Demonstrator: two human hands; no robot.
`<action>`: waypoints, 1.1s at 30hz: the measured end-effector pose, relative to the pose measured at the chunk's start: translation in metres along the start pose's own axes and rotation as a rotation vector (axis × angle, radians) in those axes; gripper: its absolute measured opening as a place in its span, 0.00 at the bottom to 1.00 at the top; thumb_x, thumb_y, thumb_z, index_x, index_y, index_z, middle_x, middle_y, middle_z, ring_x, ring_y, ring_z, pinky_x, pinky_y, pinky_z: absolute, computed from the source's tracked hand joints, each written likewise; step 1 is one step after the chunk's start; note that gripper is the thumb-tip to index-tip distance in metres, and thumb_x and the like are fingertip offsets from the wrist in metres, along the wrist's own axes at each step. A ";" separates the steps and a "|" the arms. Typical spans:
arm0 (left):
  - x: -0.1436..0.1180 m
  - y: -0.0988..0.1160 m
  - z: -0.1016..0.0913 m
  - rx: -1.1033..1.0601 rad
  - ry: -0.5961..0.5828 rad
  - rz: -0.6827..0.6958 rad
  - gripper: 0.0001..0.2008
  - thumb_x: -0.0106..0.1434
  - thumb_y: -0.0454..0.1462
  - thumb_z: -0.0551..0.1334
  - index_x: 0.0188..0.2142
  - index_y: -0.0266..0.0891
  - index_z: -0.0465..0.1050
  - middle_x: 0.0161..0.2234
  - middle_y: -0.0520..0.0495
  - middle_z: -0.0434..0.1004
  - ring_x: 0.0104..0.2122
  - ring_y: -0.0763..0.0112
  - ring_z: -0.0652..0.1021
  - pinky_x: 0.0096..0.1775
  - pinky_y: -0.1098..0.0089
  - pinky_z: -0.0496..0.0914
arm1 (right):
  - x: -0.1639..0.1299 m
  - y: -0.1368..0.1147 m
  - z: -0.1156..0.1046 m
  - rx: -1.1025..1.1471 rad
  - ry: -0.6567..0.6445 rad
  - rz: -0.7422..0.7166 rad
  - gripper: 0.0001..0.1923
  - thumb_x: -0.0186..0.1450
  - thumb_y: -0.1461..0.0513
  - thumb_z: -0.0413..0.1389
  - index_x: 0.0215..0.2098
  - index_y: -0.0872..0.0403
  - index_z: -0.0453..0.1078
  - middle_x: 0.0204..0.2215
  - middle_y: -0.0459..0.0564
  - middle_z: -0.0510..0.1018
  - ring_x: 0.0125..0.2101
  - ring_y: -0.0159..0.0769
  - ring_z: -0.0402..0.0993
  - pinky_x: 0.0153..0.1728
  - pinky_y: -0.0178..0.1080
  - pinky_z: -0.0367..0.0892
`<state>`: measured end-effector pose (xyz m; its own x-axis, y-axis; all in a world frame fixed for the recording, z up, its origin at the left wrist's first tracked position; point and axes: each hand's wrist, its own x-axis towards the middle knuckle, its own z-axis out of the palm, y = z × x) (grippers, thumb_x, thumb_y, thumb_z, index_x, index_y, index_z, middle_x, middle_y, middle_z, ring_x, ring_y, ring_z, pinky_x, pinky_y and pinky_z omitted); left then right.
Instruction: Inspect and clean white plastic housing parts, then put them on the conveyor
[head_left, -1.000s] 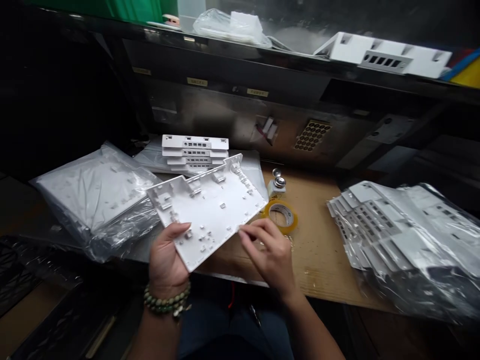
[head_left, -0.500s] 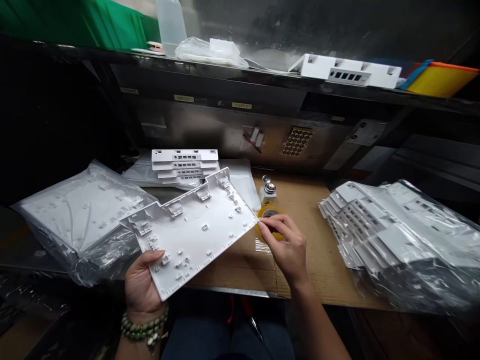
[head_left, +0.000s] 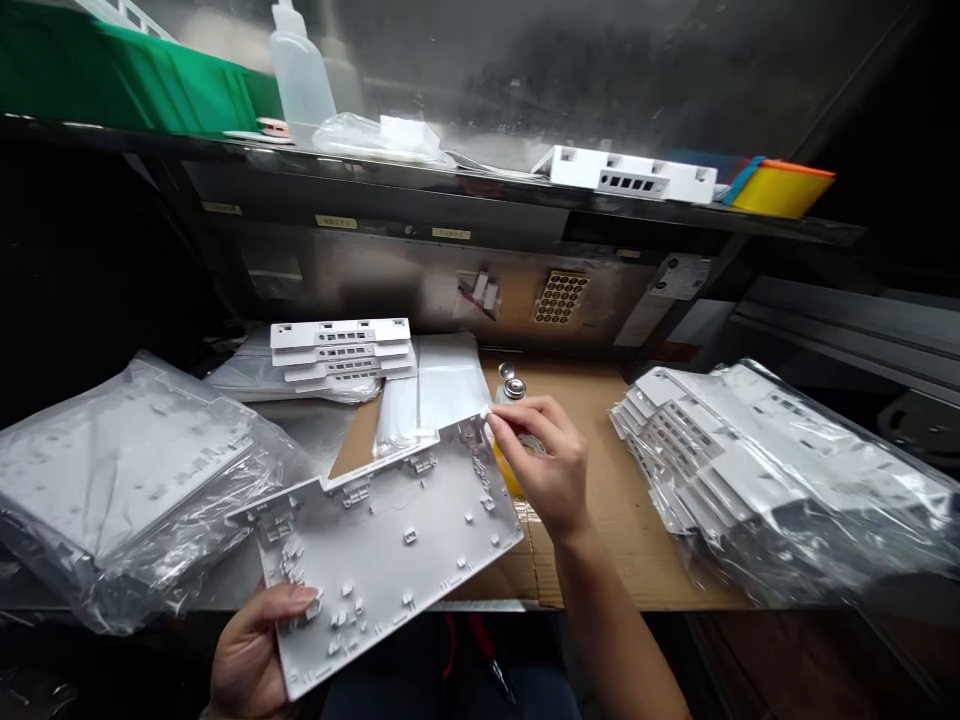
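Cardboard-covered bench (head_left: 600, 520), dark shelf (head_left: 480, 195) across upper frame; bagged panels (head_left: 127, 490) left, bagged stack (head_left: 765, 480) right. White panel (head_left: 382, 550) at lower centre, tilted over bench edge. Left hand (head_left: 247, 660) clamped on its lower left corner, thumb on top. Right hand (head_left: 544, 465) fingertips pinched together at its upper right corner

- The left hand (head_left: 251, 655) is gripping the white plastic panel (head_left: 382, 545) at its near corner.
- The right hand (head_left: 547, 465) is pinching the panel's far corner, above the cardboard sheet (head_left: 600, 500).
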<state>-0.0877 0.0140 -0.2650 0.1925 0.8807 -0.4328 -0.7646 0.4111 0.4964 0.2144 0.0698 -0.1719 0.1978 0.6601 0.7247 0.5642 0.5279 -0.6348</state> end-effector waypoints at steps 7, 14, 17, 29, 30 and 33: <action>-0.002 -0.005 0.019 0.024 0.049 0.038 0.15 0.49 0.22 0.65 0.30 0.42 0.84 0.19 0.48 0.81 0.42 0.40 0.85 0.53 0.39 0.75 | -0.005 0.021 -0.001 -0.039 -0.016 0.040 0.05 0.69 0.64 0.62 0.41 0.52 0.82 0.35 0.47 0.79 0.34 0.33 0.77 0.37 0.38 0.76; -0.010 -0.012 0.073 0.057 -0.025 0.198 0.49 0.51 0.23 0.69 0.68 0.58 0.60 0.54 0.48 0.82 0.53 0.51 0.81 0.57 0.50 0.74 | -0.013 0.006 0.007 -0.012 0.071 0.025 0.04 0.67 0.63 0.64 0.40 0.51 0.81 0.35 0.48 0.79 0.35 0.36 0.78 0.36 0.40 0.76; -0.008 -0.022 0.096 0.098 -0.035 0.245 0.52 0.53 0.25 0.70 0.70 0.62 0.54 0.61 0.49 0.76 0.59 0.52 0.76 0.60 0.54 0.71 | -0.021 -0.027 0.023 0.073 0.016 -0.036 0.05 0.67 0.64 0.63 0.41 0.50 0.80 0.35 0.48 0.78 0.35 0.37 0.78 0.36 0.41 0.76; 0.004 -0.049 0.109 0.246 -0.226 0.366 0.34 0.60 0.28 0.68 0.61 0.59 0.67 0.66 0.53 0.69 0.65 0.55 0.69 0.66 0.57 0.61 | -0.021 -0.073 0.046 0.186 -0.045 -0.118 0.10 0.67 0.69 0.62 0.43 0.50 0.80 0.34 0.48 0.78 0.34 0.35 0.77 0.36 0.39 0.76; 0.004 -0.049 0.109 0.257 -0.242 0.380 0.33 0.61 0.28 0.67 0.61 0.58 0.67 0.66 0.52 0.69 0.65 0.56 0.69 0.66 0.57 0.61 | -0.022 -0.073 0.045 0.194 -0.046 -0.121 0.11 0.67 0.70 0.62 0.43 0.50 0.80 0.34 0.48 0.78 0.34 0.35 0.77 0.36 0.39 0.76; 0.006 -0.049 0.110 0.287 -0.273 0.422 0.32 0.61 0.27 0.66 0.61 0.57 0.67 0.67 0.53 0.67 0.67 0.57 0.67 0.67 0.58 0.59 | -0.022 -0.072 0.041 0.208 -0.053 -0.145 0.12 0.66 0.70 0.62 0.45 0.50 0.80 0.35 0.48 0.78 0.35 0.35 0.78 0.37 0.39 0.76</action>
<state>0.0184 0.0248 -0.2091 0.0878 0.9954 0.0381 -0.6193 0.0245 0.7848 0.1369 0.0391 -0.1531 0.0814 0.5941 0.8003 0.4057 0.7136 -0.5711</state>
